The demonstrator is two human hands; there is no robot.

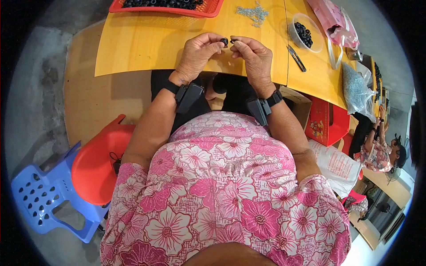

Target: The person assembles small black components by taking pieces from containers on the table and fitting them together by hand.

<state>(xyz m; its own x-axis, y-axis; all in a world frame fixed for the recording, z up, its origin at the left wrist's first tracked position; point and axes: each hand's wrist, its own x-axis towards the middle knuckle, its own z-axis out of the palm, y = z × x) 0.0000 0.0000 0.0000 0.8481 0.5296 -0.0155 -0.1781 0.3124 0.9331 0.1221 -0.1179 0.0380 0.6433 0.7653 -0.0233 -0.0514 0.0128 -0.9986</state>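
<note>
My left hand pinches a small black ring-shaped part between thumb and fingers above the yellow table. My right hand is right beside it, fingertips pinched on another tiny dark piece. The two hands almost touch at their fingertips. Both wrists carry black strapped devices.
A red tray of black parts sits at the table's far edge. A pile of small metal pieces, a clear bowl of black rings, cutters and plastic bags lie to the right. Red and blue stools stand at left; another person sits at right.
</note>
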